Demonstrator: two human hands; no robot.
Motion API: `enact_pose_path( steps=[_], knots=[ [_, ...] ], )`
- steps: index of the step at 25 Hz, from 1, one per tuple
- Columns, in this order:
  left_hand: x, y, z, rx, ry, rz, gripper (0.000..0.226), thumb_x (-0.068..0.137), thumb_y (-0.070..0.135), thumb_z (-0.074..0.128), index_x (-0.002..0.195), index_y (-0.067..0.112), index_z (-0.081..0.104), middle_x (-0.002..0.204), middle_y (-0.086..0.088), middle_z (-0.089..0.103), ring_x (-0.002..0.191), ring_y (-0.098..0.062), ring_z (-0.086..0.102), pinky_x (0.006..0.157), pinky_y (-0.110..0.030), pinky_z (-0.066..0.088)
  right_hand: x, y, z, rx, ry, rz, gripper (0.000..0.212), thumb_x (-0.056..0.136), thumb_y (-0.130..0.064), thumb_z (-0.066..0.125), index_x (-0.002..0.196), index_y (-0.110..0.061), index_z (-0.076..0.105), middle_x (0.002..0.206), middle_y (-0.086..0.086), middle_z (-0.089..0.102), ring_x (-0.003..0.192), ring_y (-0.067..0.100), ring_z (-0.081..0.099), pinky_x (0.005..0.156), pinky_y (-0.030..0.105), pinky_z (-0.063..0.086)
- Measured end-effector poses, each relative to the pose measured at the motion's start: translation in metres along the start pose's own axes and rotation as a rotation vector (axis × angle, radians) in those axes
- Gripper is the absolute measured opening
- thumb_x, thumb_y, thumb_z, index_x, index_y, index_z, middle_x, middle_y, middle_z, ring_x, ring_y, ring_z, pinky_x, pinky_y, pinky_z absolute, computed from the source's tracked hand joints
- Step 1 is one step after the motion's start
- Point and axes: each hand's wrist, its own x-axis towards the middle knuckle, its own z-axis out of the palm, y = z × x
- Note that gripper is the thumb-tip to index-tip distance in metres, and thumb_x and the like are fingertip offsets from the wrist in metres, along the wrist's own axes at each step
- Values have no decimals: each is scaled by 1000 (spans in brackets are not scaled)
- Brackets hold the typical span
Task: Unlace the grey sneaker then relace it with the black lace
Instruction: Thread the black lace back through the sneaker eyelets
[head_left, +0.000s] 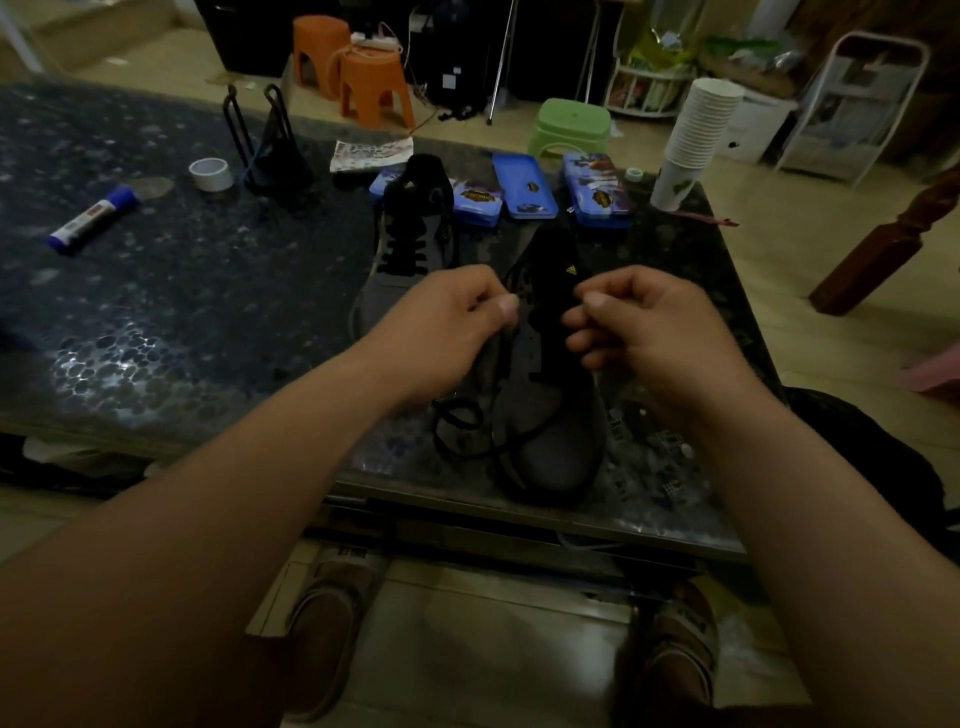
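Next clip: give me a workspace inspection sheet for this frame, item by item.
Surface: dark speckled table, glossy.
Job's things: near grey sneaker, toe towards the person; black lace trailing in loose loops beside its toe.
Clutter: second grey sneaker behind, laced in black; marker; tape roll; binder clips; blue tins; paper cup stack.
Hands: left hand and right hand each pinch the black lace over the near sneaker's upper eyelets.
Cables: power strip with white cable on an orange stool.
Surroundings: green stool, white rack, pale floor.
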Motion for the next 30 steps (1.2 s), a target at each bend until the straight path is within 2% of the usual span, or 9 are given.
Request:
enact_pose_path(
  steps=[2,4,6,8,11,14,18,23,30],
  knots=[
    [0,-10,-2,-15,40,-49,22,105,33,57,92,19,70,63,3,54,44,-1,40,44,-18,32,1,7,-7,-183,21,19,14,103,-13,59,103,-15,73,86,5,75,61,6,64,53,17,49],
    [-2,-14,5,36,12,-63,22,105,35,58,92,23,72,58,5,54,43,-2,41,45,-20,33,2,14,-5,-366,-47,-11,13,100,-17,66,101,-19,78,82,-7,73,66,-2,64,57,11,47],
    [-3,-17,14,125,-30,-48,20,104,36,57,91,28,71,61,4,62,47,-4,49,51,-26,42,5,18,2,-479,-106,-22,12,97,-21,70,104,-23,80,90,-12,75,84,-3,68,68,9,49],
    [-4,-21,20,208,-70,-33,21,104,36,56,86,31,65,69,7,69,57,-4,59,57,-30,49,8,22,7,-528,-126,-23,13,97,-23,71,106,-24,80,94,-12,75,89,-1,68,71,8,49],
    [-4,-27,25,293,-153,-18,25,105,37,53,81,33,59,73,11,70,65,-1,61,61,-29,46,14,27,6,-476,-131,-5,13,96,-21,72,105,-24,81,92,-12,76,89,0,69,72,8,49],
    [-1,-28,26,311,-169,-3,24,105,37,52,83,32,60,74,12,70,67,-2,61,62,-29,47,16,30,6,-436,-139,19,12,95,-21,73,103,-25,81,91,-11,77,92,4,71,81,18,53],
    [3,-25,26,186,-152,-29,25,106,36,52,83,31,62,76,12,72,67,-4,63,63,-31,52,18,31,6,-397,-150,31,10,94,-21,74,99,-26,82,91,-5,79,94,14,73,88,32,57],
    [4,-24,30,239,-134,-19,27,105,38,52,80,30,60,74,11,71,63,-3,60,60,-31,49,20,34,6,-377,-157,25,11,95,-20,73,100,-25,81,92,-5,79,97,12,72,88,28,55],
    [4,-24,32,304,-96,8,29,102,39,52,78,25,55,70,5,67,64,-14,61,64,-45,56,22,40,5,-313,-159,25,10,94,-20,74,98,-23,82,91,-6,79,98,14,73,97,38,55]
  ],
)
